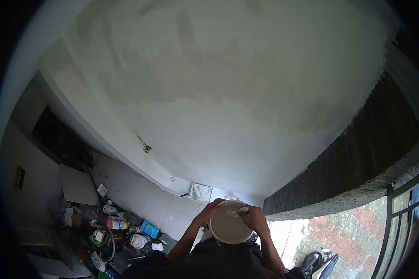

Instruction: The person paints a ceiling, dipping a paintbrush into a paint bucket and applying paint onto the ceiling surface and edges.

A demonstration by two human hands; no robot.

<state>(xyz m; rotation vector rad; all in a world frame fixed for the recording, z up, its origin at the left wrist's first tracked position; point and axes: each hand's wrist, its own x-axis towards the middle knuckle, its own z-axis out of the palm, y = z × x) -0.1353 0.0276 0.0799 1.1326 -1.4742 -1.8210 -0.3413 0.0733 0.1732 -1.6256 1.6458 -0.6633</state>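
A round bucket point(231, 225) is held close against the front of my dark clothing, its mouth facing up. Greyish-brown matter, smooth on top, shows inside it. My left hand point(211, 210) grips the rim at the upper left. At the upper right, my right hand point(253, 217) bends over the rim with its fingers pointing inward. By those fingertips is a small pale piece point(233, 213); whether they pinch it or only touch it is unclear. Ahead rises a pale wall point(209, 115) with darker, patchy areas.
A paint tray point(201, 193) with a roller lies at the wall's foot, a blue handle point(184, 195) beside it. Bottles, a blue box point(150, 229) and tools crowd the left floor. Wires stick out of the wall box point(146, 149). At right are a dark rough wall edge point(352, 157) and brick paving point(349, 230).
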